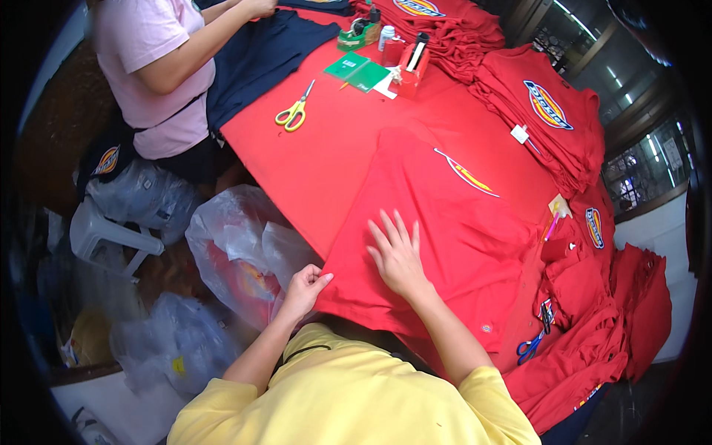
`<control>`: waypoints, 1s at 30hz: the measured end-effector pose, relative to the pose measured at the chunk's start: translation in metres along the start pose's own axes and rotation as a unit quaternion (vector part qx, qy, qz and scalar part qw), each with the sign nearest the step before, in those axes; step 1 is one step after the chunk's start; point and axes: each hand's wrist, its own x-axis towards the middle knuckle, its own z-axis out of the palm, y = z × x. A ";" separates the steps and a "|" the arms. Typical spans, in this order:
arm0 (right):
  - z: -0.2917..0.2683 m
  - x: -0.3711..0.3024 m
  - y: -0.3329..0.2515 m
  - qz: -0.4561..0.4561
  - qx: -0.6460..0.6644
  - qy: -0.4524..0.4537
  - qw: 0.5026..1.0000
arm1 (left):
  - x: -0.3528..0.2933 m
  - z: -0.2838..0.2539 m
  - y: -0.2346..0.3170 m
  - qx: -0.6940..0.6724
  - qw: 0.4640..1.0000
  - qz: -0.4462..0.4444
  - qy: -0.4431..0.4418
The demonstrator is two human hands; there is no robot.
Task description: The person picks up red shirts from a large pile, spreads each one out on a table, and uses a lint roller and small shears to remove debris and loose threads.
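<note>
A red T-shirt [445, 252] lies spread over the near part of the table, a partly folded-over printed patch on its far side. At its near left corner, my left hand [302, 291] pinches the fabric edge between thumb and fingers. My right hand [400, 259] rests palm down on the shirt, fingers spread, holding nothing. Farther off, yellow-handled scissors [291, 115] lie on the red tabletop [297, 170].
Red shirts are piled at the far right [541, 104] and near right [586, 326], with blue-handled scissors [530, 347] beside them. Tape dispensers [412, 68] and green booklets [357, 70] stand farther back. Another person [159, 67] handles dark cloth at far left. Plastic bags [241, 237] sit below the left edge.
</note>
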 end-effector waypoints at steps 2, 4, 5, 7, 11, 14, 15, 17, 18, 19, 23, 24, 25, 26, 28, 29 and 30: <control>0.013 0.030 0.003 -0.009 -0.047 0.007 0.999 | -0.009 -0.002 0.011 0.066 0.998 -0.001 0.020; 0.024 0.051 0.005 0.014 -0.088 0.008 0.996 | -0.014 -0.009 0.000 0.049 0.998 -0.019 0.024; 0.028 0.059 0.007 0.015 -0.093 0.007 0.996 | -0.016 -0.011 0.003 0.041 0.999 -0.026 0.024; 0.034 0.067 0.012 0.022 -0.105 0.009 0.994 | -0.027 -0.001 0.008 -0.073 0.996 -0.048 -0.001; 0.033 0.067 0.023 0.033 -0.062 -0.006 0.998 | -0.040 0.003 0.014 -0.203 0.976 -0.042 0.068; 0.028 0.061 0.030 0.078 -0.048 0.002 0.996 | -0.036 -0.006 0.017 -0.238 0.963 -0.017 0.123; 0.026 0.063 0.029 0.097 -0.053 0.001 0.994 | -0.034 -0.006 0.024 -0.227 0.965 -0.009 0.131; 0.024 0.073 0.026 0.102 -0.067 0.039 0.992 | -0.026 -0.010 0.028 -0.202 0.972 -0.020 0.115; 0.024 0.082 0.032 0.065 -0.025 0.045 0.997 | -0.024 -0.011 0.027 -0.181 0.976 -0.039 0.114; 0.025 0.094 0.039 0.026 0.017 0.050 0.998 | -0.023 -0.012 0.026 -0.159 0.979 -0.058 0.115; 0.016 0.139 0.047 -0.067 0.042 0.075 0.994 | -0.006 -0.010 0.022 -0.079 0.987 0.007 0.143; 0.013 0.150 0.048 -0.074 0.034 0.060 0.995 | -0.003 -0.011 0.021 -0.066 0.986 0.033 0.147; 0.012 0.161 0.052 -0.098 0.022 0.060 0.993 | 0.000 -0.012 0.021 -0.050 0.986 0.050 0.152; 0.011 0.170 0.056 -0.100 0.023 0.021 0.994 | -0.001 -0.013 0.021 -0.034 0.985 0.065 0.159; 0.007 0.188 0.065 -0.104 0.021 -0.056 0.993 | -0.002 -0.014 0.021 0.006 0.980 0.088 0.177; 0.003 0.194 0.072 -0.127 0.048 -0.062 0.989 | -0.006 -0.013 0.027 0.030 0.977 0.095 0.186; 0.005 0.198 0.076 -0.139 0.045 -0.062 0.987 | -0.011 -0.014 0.033 0.056 0.974 0.099 0.198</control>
